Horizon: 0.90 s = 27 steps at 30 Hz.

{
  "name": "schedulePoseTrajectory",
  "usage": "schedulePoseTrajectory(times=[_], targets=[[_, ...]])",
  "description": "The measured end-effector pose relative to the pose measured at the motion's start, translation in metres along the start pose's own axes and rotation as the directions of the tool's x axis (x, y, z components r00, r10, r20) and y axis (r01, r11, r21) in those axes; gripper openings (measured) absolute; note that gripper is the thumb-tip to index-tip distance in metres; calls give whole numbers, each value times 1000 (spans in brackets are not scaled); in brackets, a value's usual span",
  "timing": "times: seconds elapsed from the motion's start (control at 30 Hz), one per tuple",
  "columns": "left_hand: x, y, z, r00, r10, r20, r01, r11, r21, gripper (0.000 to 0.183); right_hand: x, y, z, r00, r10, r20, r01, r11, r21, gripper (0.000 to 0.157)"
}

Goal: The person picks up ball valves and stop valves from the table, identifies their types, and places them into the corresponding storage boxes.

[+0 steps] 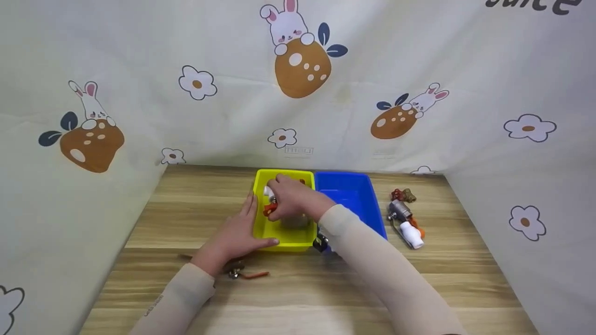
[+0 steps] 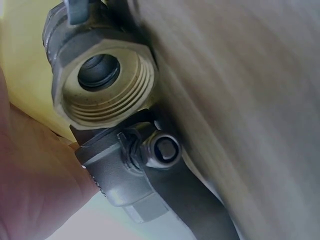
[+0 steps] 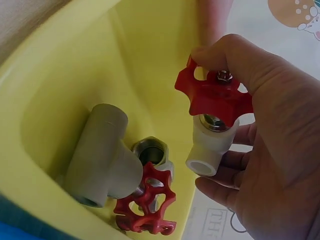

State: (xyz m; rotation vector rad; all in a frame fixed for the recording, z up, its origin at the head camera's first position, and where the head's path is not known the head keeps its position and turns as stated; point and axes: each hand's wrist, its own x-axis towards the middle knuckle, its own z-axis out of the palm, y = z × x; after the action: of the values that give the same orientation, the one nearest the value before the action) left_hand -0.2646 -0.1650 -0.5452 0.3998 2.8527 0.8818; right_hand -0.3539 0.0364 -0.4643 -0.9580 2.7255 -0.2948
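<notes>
My right hand [image 1: 293,197] grips a white plastic valve with a red handwheel [image 3: 215,95] above the yellow bin [image 1: 284,245]. In the right wrist view, the thumb is on the wheel and the fingers lie behind the white body. Inside the bin lie a larger grey valve body [image 3: 100,150], a second red handwheel [image 3: 147,205] and a metal threaded fitting [image 3: 151,151]. My left hand [image 1: 233,237] rests against the bin's near left corner, fingers straight along the side and thumb at the front rim.
A blue bin [image 1: 375,209] adjoins the yellow one. To its right lie a steel valve [image 1: 400,210], a white valve [image 1: 412,235] and a small red-wheeled valve [image 1: 398,194]. Near my left wrist are a red-lever valve [image 1: 253,275] and a brass-threaded valve [image 2: 107,85].
</notes>
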Motion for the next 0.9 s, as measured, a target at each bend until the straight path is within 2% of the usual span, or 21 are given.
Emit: schedulePoseTrajectory(times=[0.4,0.63,0.9], targets=[[-2,3,-1,1000,-18,3,18,1000,6,141,7,3,2,998,60,30,-62,997,42,86],[-1,1,0,1000,19,-14,-18,999,29,139,14,-1,7,996,58,62,-59,998,26,83],[-2,0,0,1000,21,-11,-21,999,27,139,18,-3,8,992,66,112,-68,997,20,85]])
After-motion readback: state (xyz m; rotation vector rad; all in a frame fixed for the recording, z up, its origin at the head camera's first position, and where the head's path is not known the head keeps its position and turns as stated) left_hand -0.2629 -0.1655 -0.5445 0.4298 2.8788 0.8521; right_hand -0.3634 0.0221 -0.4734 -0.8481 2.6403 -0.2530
